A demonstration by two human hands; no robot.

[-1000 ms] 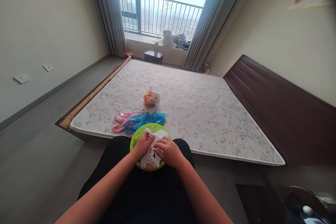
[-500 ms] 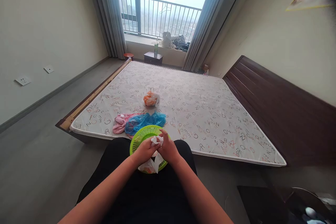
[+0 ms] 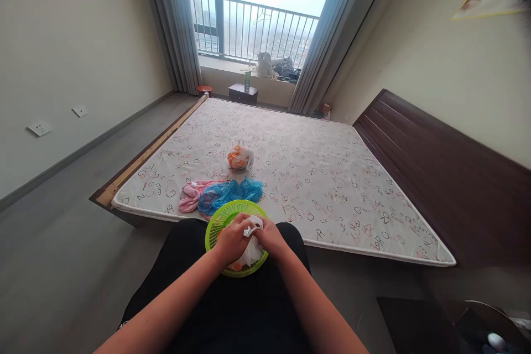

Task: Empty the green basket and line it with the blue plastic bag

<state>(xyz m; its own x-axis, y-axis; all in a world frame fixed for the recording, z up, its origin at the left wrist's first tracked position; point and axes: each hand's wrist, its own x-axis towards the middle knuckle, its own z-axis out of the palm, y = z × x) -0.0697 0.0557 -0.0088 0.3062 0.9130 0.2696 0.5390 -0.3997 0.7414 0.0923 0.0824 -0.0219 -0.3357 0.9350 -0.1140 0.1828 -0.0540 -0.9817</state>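
A green plastic basket (image 3: 210, 231) rests on my lap between my thighs. Inside it sits a white plastic bag (image 3: 251, 254) with something orange partly showing under the film. My left hand (image 3: 233, 239) is closed on the bag's gathered top from the left. From the right, my right hand (image 3: 271, 238) grips the same top, and a loop of white plastic stands up between the two hands. Fingertips of both hands are partly hidden. Just beyond the basket a crumpled blue plastic bag (image 3: 234, 192) lies against a pink cloth (image 3: 191, 198).
A tied clear bag with orange contents (image 3: 239, 158) sits farther in on the lettered mattress (image 3: 307, 166). The dark headboard (image 3: 431, 138) rises at right. Beyond the bed stands a small nightstand (image 3: 243, 93) with a green bottle (image 3: 248, 81). A dark table (image 3: 415, 321) is at lower right.
Both hands have shifted slightly at the bag's top, and a white loop now stands between them. My right fingers, raised before, have folded down. The bag's body looks more gathered.
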